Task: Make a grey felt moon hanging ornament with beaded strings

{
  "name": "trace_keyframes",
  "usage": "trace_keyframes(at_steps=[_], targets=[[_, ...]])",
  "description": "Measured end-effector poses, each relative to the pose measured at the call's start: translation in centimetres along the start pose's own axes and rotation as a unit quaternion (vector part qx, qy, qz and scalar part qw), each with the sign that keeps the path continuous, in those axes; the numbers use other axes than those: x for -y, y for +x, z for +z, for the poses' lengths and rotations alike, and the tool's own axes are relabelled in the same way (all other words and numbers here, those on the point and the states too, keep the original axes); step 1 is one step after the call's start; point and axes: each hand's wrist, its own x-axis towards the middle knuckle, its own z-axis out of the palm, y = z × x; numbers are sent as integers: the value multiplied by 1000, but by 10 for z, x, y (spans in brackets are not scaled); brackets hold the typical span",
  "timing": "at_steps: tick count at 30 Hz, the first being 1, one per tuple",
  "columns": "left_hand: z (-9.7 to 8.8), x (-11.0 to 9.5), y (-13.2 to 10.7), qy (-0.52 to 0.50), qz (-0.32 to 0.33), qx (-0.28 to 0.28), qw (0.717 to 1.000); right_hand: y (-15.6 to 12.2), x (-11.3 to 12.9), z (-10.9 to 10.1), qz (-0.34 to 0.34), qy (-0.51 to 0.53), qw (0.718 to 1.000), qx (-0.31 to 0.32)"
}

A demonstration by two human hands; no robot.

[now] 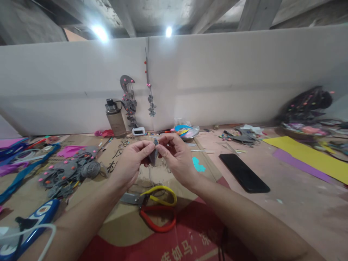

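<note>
My left hand [133, 159] and my right hand [176, 154] meet above the cardboard, fingers pinched together on a small grey felt piece [153, 155] held between them. Thin threads seem to hang below the piece. Directly under my hands lie scissors with a yellow and red handle [157, 206] on the cardboard sheet [119, 217].
A pile of grey felt ornaments with pink beads [67, 172] lies left, with a blue glue gun [35, 221] near the front left. A black phone [244, 172] lies right. A bottle [115, 117], a small white clock [138, 131], yellow and purple sheets [310, 157] and scraps line the white wall.
</note>
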Motion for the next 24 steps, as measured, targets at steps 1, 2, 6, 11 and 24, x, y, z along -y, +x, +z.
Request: trace_keyframes(at_steps=[1, 2, 6, 11, 24], targets=[[0, 0, 0, -1, -1, 1, 1000, 0, 0, 0, 3, 4, 1000, 1], [0, 0, 0, -1, -2, 3, 1000, 0, 1, 1, 6, 7, 1000, 3], [-1, 0, -1, -5, -10, 14, 1000, -1, 1, 1, 3, 11, 1000, 14], [0, -1, -3, -9, -10, 18, 1000, -1, 1, 0, -7, 5, 1000, 19], [0, 0, -5, -4, -1, 21, 1000, -3, 2, 4, -5, 32, 999, 20]])
